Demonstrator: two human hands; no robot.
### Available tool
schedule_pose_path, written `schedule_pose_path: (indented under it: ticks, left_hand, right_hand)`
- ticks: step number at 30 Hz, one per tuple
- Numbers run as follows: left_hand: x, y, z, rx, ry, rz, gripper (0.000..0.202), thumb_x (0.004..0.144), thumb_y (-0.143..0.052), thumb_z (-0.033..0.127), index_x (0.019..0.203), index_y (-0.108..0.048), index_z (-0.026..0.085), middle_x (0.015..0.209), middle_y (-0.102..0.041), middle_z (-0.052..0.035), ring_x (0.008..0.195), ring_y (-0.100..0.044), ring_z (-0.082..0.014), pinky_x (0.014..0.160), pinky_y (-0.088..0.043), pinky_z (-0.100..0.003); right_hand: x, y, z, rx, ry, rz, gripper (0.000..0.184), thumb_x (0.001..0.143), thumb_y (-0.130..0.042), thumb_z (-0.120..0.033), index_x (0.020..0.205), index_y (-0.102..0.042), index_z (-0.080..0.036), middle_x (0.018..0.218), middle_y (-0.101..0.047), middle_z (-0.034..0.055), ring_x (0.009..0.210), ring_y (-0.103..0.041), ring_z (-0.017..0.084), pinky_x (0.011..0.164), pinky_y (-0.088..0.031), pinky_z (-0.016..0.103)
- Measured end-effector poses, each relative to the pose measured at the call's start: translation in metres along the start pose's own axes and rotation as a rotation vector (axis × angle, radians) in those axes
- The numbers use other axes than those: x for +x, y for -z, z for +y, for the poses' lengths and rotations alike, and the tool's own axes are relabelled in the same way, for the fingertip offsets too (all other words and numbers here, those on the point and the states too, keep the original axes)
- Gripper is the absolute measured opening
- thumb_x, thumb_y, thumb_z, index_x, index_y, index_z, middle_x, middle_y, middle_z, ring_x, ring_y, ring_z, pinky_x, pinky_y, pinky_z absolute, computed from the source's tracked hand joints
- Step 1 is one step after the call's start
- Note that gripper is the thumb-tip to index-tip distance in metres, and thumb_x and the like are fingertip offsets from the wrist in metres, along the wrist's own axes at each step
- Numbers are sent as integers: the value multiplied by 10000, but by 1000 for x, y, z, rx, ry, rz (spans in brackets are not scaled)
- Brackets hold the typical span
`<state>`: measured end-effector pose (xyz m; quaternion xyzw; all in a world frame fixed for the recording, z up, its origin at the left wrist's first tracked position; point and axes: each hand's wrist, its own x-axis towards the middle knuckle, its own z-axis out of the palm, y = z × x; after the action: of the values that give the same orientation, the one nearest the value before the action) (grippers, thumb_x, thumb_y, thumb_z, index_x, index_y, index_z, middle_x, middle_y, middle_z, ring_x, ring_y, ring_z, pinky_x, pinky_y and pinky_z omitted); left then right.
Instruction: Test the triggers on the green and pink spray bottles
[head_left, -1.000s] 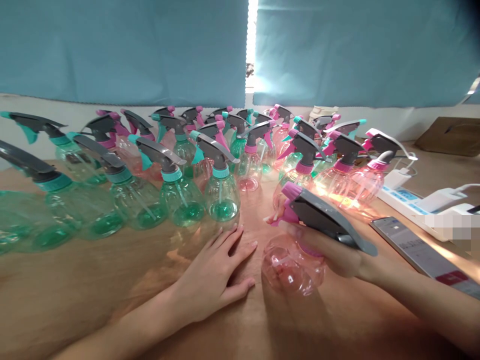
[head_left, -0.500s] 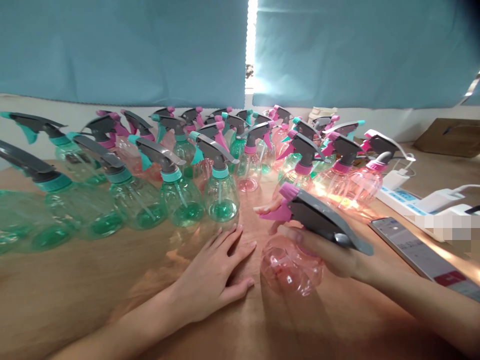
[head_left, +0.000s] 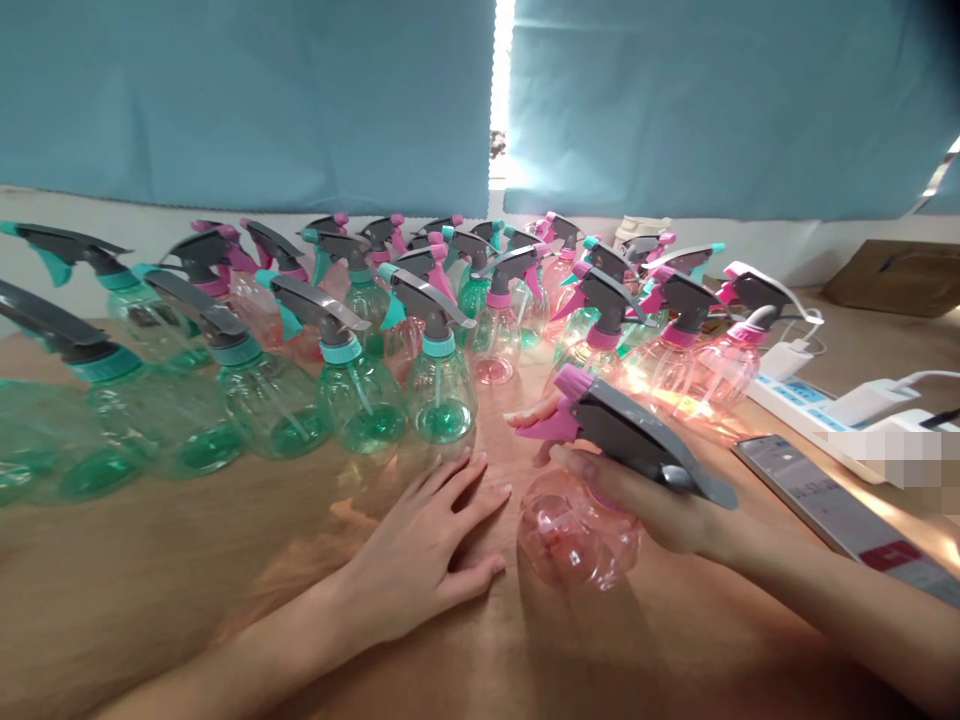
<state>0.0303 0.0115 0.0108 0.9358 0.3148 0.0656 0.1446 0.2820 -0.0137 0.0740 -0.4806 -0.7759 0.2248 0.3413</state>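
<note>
My right hand (head_left: 622,490) is wrapped round the neck of a pink spray bottle (head_left: 574,530) with a grey head and pink trigger. One finger reaches out along the trigger, and the bottle leans slightly. Whether its base touches the table is hard to make out. To its left, my left hand (head_left: 427,540) lies flat on the wooden table (head_left: 315,640), fingers spread, holding nothing. Just beyond its fingertips stands a green spray bottle (head_left: 441,395) with a turquoise collar.
Several green spray bottles (head_left: 360,400) line the left side. Several pink ones (head_left: 727,355) stand at the back right. A phone (head_left: 817,500) and a white power strip (head_left: 806,405) with plugs lie at the right. Blue blinds (head_left: 247,100) hang behind; a brown package (head_left: 900,275) rests at far right.
The pink spray bottle and my right hand appear very slightly further left, along with a small shift of the whole view. The grip and my left hand's pose look the same.
</note>
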Motion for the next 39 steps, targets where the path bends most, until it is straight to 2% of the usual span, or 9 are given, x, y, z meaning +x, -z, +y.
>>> schedule_pose_path:
  ticks: [4,8,16,21,29,35,39]
  left_hand:
    - [1,1,0,7,2,-7,578,923,-601,432,1447,-478,222,1565,-327,-131,1423,-285,-394,1130,-265,-583]
    - [1,1,1,4,2,-9,578,923,-599,439,1447,-479,227,1566,-327,-128,1421,-289,-398,1130,-260,-588]
    - [0,2,0,31,-4,-12,578,932,-582,450,1449,-478,212,1560,-329,-153,1417,-293,-408,1111,-285,-606]
    - [1,1,0,39,-6,-4,571,930,-583,444,1442,-486,210,1551,-349,-152,1416,-299,-400,1110,-294,-598]
    - [0,4,1,20,-1,-13,563,928,-586,440,1434,-496,208,1550,-351,-148,1415,-298,-403,1109,-294,-596]
    - [0,3,2,13,3,-17,561,927,-584,445,1431,-496,215,1554,-346,-140,1415,-300,-398,1111,-290,-598]
    - [0,4,2,14,4,-15,555,931,-577,449,1430,-496,219,1557,-341,-137,1417,-298,-394,1110,-293,-596]
  right_hand:
    - [2,-1,-2,13,5,17,301,905,-565,-485,1160,-657,-354,887,-691,4,772,-633,213,696,-525,343]
    - [3,-3,-2,69,-5,20,319,905,-566,-483,1184,-641,-347,914,-693,9,824,-640,220,720,-533,344]
    - [4,-4,-1,159,42,-20,339,925,-538,-433,1248,-611,-356,800,-681,1,828,-652,219,834,-528,381]
    - [2,-5,2,210,13,-34,329,917,-565,-424,1230,-630,-348,811,-693,5,833,-662,212,820,-537,363]
    - [3,-8,4,287,-3,-36,408,901,-602,-401,1303,-569,-336,835,-710,-7,813,-669,191,834,-541,358]
    - [4,-4,-1,224,15,-51,271,902,-597,-385,1161,-662,-336,842,-711,-1,907,-660,223,876,-536,393]
    - [5,-3,-4,235,1,-36,302,886,-619,-382,1186,-643,-356,901,-713,9,949,-655,251,872,-540,422]
